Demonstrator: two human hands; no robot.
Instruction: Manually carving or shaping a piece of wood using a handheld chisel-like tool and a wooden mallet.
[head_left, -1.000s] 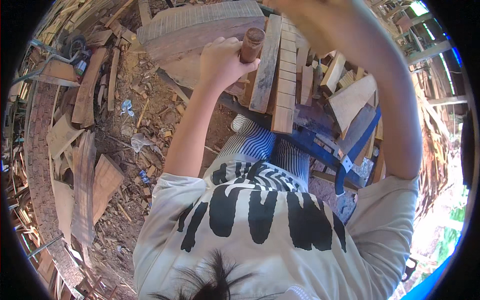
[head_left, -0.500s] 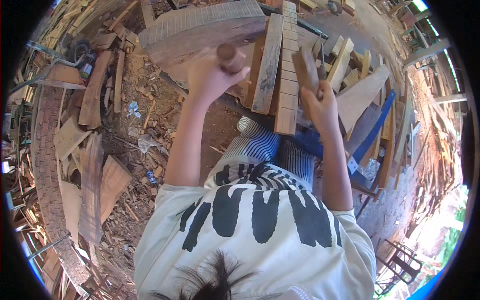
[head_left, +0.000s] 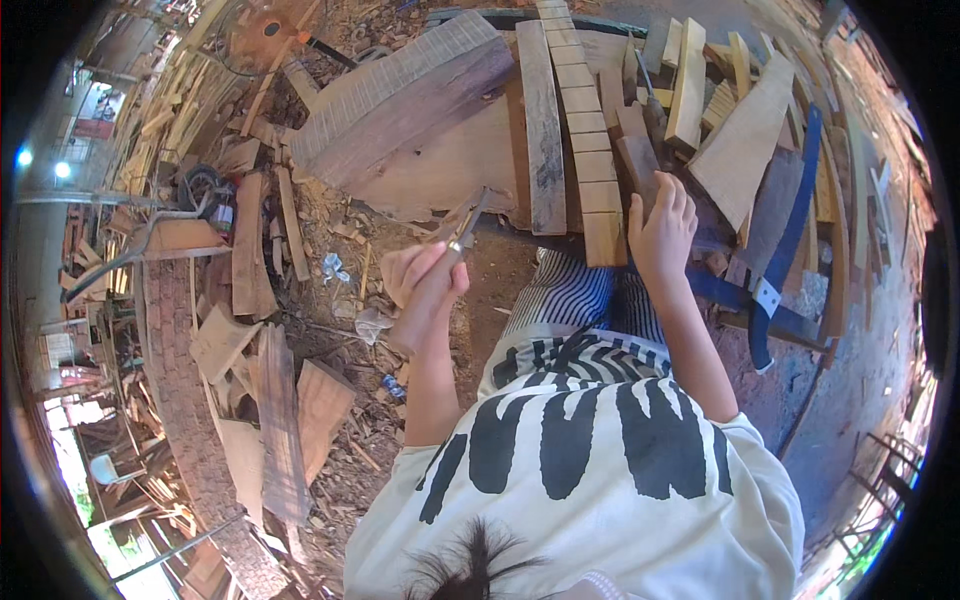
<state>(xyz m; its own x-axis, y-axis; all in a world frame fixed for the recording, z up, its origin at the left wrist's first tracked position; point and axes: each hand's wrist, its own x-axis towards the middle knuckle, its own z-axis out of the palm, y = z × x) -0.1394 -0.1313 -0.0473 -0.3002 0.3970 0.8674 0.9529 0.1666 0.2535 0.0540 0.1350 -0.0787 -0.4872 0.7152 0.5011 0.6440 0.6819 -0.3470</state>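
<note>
My left hand [head_left: 425, 280] grips a chisel by its brown wooden handle [head_left: 425, 305], its metal blade [head_left: 473, 208] pointing up and to the right. My right hand [head_left: 662, 230], fingers apart and slightly bent, touches the near end of a brown wooden piece [head_left: 638, 160] lying among the offcuts. Beside it are a pale board crossed by several lines [head_left: 590, 140] and a grey weathered plank [head_left: 543, 130]. A thick beam with a striated face [head_left: 420, 110] lies on a broad plank [head_left: 430, 175] behind the chisel.
Wood offcuts [head_left: 685, 85] crowd the right side, beside a blue saw-like blade with a black handle [head_left: 800, 200]. Scraps [head_left: 310, 420] litter the left floor near a wheeled metal frame [head_left: 185, 235]. An orange fan [head_left: 270, 35] stands at the top left.
My left hand has moved lower, and the chisel's blade is now visible, pointing away. My right hand came down with a brown wooden piece, which now lies beneath its loosened fingers. The view has shifted.
</note>
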